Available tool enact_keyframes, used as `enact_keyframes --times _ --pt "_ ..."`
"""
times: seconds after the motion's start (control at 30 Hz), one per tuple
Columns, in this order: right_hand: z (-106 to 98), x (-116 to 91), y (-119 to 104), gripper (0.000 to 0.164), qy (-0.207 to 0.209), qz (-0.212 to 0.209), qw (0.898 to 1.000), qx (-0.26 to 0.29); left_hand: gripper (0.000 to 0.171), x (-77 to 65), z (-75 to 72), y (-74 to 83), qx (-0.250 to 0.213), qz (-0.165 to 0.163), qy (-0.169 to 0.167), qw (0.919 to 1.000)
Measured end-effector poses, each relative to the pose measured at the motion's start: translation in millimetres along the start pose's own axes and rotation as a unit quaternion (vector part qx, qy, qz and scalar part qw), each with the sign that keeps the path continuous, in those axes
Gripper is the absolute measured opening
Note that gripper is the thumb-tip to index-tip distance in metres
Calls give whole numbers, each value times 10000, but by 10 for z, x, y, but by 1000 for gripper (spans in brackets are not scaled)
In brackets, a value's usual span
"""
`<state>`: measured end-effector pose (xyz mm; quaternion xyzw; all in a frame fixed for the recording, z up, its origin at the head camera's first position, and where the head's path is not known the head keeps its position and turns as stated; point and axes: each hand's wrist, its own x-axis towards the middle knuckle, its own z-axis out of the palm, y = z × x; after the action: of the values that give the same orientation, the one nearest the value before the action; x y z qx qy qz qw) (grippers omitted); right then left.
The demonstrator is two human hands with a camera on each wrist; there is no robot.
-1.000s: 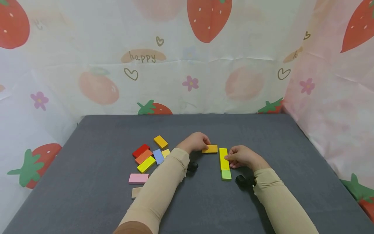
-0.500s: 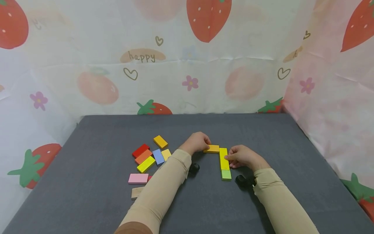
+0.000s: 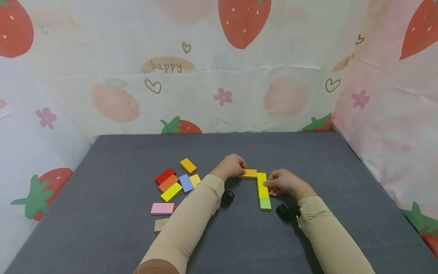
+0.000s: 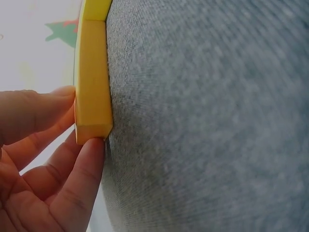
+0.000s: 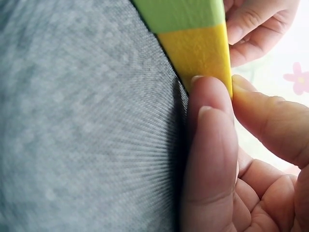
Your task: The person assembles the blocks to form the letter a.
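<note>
In the head view, my left hand pinches the near end of an orange-yellow wooden block. Its thumb lies on the block's top and a fingertip sits against the end face, as the left wrist view shows. The block's other end meets the far end of a yellow block at a right angle. My right hand holds that yellow block, thumb on top and fingertips along its side. A light green block continues the yellow one's line toward me; in the right wrist view, the green block abuts it.
Left of the left forearm lie loose blocks: orange-yellow, red, orange, yellow, blue, pale yellow, pink and plain wood. The sleeve partly covers some. A dark grey cloth covers the table.
My left hand has slid the orange-yellow block slightly right, closing the gap to the yellow block. During the last half second both hands stay in place.
</note>
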<state>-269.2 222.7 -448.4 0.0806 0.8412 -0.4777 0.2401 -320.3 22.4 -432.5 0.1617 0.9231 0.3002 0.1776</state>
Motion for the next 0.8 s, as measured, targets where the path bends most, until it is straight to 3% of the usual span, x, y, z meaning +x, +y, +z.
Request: enact_keyframes --times 0.37,0.63,0.8 --pt "2 -2 -19 17 -42 69 9999 -66 21 -127 -168 -111 -170 143 47 9997" --pt "7 -38 -41 17 -15 88 9999 -115 26 -277 -418 -335 -591 92 164 9981" --pt "4 -24 -30 18 17 107 9998 -191 26 -375 -581 -492 -624 1 354 9974"
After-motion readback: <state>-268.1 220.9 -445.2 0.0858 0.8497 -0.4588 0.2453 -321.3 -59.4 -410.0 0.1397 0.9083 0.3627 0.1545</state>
